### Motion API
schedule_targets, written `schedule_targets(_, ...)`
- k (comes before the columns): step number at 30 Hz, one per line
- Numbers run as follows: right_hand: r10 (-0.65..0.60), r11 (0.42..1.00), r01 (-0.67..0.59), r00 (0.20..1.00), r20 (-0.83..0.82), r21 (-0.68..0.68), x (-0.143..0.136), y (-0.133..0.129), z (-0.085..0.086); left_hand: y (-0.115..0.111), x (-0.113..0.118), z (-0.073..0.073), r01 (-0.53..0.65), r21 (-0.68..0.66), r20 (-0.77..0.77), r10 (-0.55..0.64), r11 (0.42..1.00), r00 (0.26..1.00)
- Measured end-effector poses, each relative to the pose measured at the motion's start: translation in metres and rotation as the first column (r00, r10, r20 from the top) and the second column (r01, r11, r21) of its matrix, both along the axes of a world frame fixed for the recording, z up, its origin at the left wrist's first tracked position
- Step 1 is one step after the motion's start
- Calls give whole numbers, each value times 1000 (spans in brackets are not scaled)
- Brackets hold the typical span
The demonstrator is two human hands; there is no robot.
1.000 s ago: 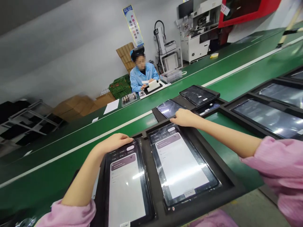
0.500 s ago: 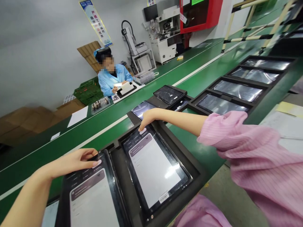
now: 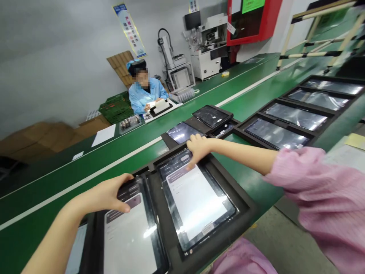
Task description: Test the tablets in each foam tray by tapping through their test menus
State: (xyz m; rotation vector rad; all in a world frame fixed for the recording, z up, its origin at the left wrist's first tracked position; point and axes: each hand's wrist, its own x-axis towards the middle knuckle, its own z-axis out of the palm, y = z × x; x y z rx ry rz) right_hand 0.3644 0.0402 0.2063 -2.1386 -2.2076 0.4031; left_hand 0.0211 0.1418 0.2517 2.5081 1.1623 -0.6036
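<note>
Left hand (image 3: 105, 194) and right hand (image 3: 199, 147) moved thumbs (image 3: 191, 163) lower | both spread wide over left tablet (image 3: 131, 236), lower left, and right tablet (image 3: 199, 199), lower centre

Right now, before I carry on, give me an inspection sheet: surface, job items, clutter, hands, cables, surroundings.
Surface: glossy green worktop with a white stripe.
Job items: two black-bordered tablets, left and right, white screens lit, in a black two-slot tray.
Clutter: white paper sheet; yellow ring-shaped roll.
Left hand: open, thumb over the left tablet's screen; pressing unclear.
Right hand: open, thumb over the right tablet's purple banner; pressing unclear.
Cables: nothing seen across the tablets; black looped cable or hose on the background machine.
Surroundings: co-worker in light-blue jacket opposite; red cabinet behind.
</note>
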Motion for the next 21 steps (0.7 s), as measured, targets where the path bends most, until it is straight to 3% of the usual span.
schedule_targets(4,82,996,-84,996,37,39,4,-18,-24,-32,6,-4,65,200,-88,-48,978,995)
schedule_targets(8,22,980,-23,1000,7,196,12,-14,-41,-34,16,-4,14,293,-99,15,956,995)
schedule_targets(11,-41,947,30,999,27,321,8,-31,-50,-36,23,-7,-45,339,-73,74,940,995)
schedule_targets(16,-160,853,56,974,158,518,-6,-86,-72,-68,37,-26,-76,372,-34,95,925,995)
schedule_targets(18,-195,802,39,960,200,596,-8,-97,-80,-81,42,-36,-104,420,-20,124,902,992)
schedule_targets(21,-214,778,68,963,162,624,-6,-98,-88,-89,46,-47,-140,454,2,157,880,988)
